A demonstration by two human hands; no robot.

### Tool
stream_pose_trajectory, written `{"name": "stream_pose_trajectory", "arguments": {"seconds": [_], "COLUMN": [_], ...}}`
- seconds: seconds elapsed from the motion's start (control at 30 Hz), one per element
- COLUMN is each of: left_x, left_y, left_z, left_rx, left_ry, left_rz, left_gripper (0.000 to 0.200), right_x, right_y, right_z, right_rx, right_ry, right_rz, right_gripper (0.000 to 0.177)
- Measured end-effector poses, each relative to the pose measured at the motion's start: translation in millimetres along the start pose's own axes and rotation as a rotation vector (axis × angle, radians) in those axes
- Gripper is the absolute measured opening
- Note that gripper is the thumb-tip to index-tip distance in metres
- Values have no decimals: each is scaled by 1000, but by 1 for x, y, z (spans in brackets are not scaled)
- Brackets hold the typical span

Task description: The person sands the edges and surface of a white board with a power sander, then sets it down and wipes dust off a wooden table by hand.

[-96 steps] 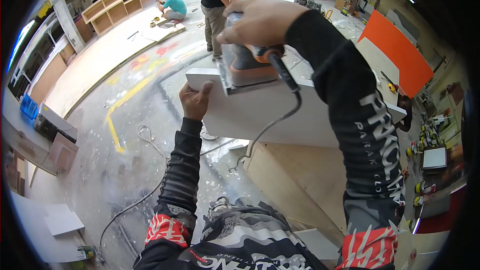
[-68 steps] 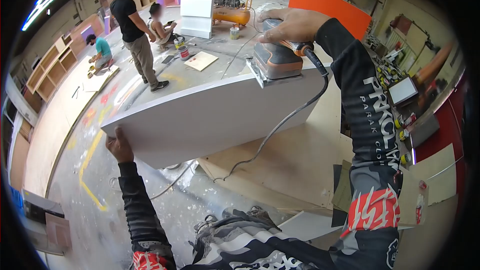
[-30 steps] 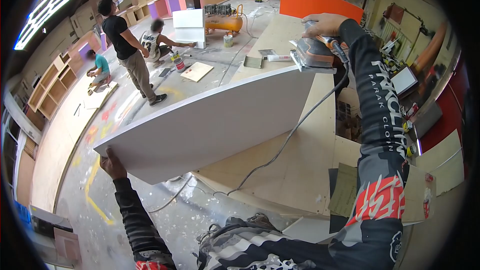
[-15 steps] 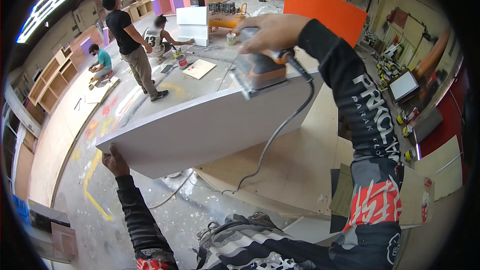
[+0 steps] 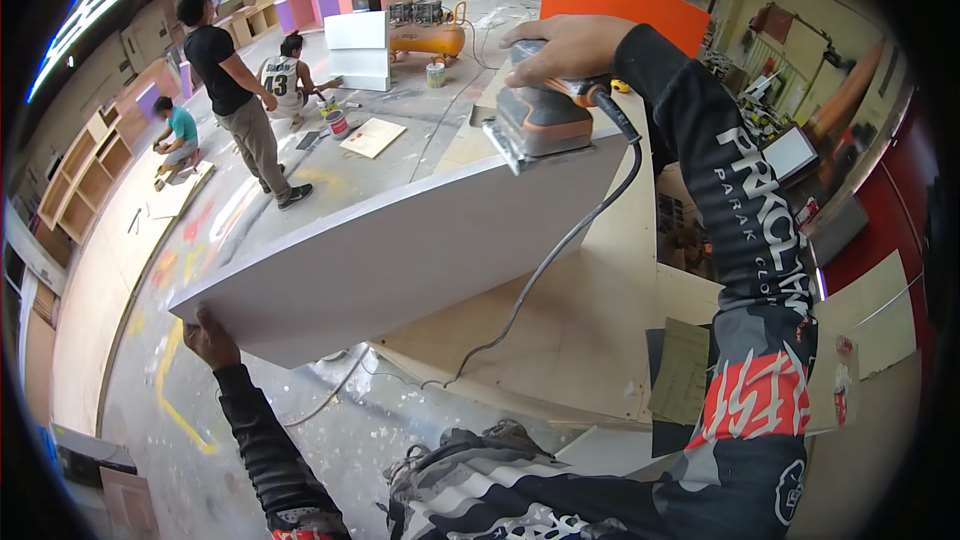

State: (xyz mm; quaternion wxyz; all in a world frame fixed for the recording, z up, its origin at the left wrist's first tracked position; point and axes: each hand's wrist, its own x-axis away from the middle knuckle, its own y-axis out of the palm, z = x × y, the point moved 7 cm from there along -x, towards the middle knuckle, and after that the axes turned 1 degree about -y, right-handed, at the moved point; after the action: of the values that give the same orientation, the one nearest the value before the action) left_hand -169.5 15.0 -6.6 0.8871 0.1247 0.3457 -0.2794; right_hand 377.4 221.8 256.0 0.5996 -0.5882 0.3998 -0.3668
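A long white panel [image 5: 400, 260] stands on edge, tilted, over a pale plywood worktop [image 5: 560, 340]. My left hand [image 5: 211, 338] grips its lower left corner, with the fingers partly behind the board. Near the panel's far right end, my right hand [image 5: 568, 48] is wrapped over the top of a grey and orange power sander [image 5: 545, 122]. The sander's base rests at the panel's upper edge. From its back a grey cable [image 5: 540, 285] curves down across the front of the panel to the worktop.
Three people [image 5: 235, 90] stand or crouch on the floor at the upper left. An orange compressor [image 5: 427, 38], paint cans [image 5: 337, 123] and an orange panel [image 5: 625, 5] are farther back. Wooden shelving [image 5: 85, 180] stands far left. Brown sheets [image 5: 682, 370] lie right of the worktop.
The sander and my right hand have shifted slightly right in view. My left hand and the panel's left end appear lower and farther left, as the background has also shifted left.
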Motion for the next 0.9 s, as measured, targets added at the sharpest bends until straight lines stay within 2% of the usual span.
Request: {"name": "stream_pose_trajectory", "arguments": {"seconds": [0.17,0.23,0.47,0.63,0.7,0.9], "left_x": [0,0,1,-3,-4,0], "left_y": [-4,-3,-9,-8,-6,-5], "left_z": [-13,-12,-20,-20,-20,-15], "left_rx": [34,17,-47,-59,-66,-35], "left_ry": [-37,-27,-13,-9,-17,-8], "left_rz": [-7,-16,-12,-11,-18,-17], "left_gripper": [48,49,52,53,53,52], "right_x": [-4,-6,-12,0,6,2], "right_y": [2,2,10,7,2,4], "right_z": [58,73,129,122,103,123], "right_rx": [13,69,31,0,37,66], "right_ry": [96,41,133,161,94,164], "right_rz": [54,60,72,86,104,69], "right_gripper": [75,75,81,82,80,77]}}
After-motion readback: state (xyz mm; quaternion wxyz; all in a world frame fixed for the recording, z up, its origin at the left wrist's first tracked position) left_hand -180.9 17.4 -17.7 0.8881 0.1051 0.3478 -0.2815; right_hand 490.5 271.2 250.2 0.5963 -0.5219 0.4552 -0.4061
